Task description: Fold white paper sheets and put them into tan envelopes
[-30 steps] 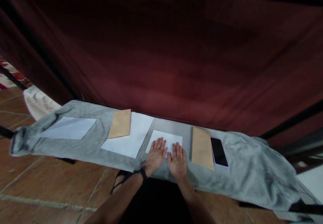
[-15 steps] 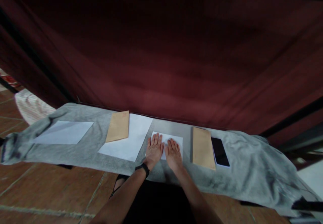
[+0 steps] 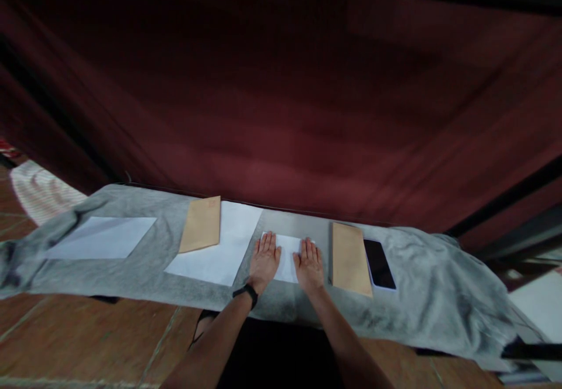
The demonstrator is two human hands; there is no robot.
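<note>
A small white sheet of paper (image 3: 287, 258), perhaps folded, lies on the grey cloth in front of me. Flat on its left side rests my left hand (image 3: 264, 262), fingers stretched out, with a black band on the wrist. My right hand (image 3: 309, 267) lies flat over the paper's right side, its fingers also straight. The middle of the paper shows between the two hands, while its side edges are mostly covered. Neither hand grasps anything.
Left of my hands, a brown envelope (image 3: 202, 222) overlaps a larger white sheet (image 3: 235, 243). Another white sheet (image 3: 103, 238) lies farther left. To the right are several stacked brown envelopes (image 3: 351, 258) and a phone (image 3: 380, 264). A dark red fabric panel (image 3: 281, 114) rises behind the grey cloth (image 3: 434, 283).
My hands have spread apart across the small paper, the left slightly to the left and the right to the right, baring its middle. The view has shifted slightly.
</note>
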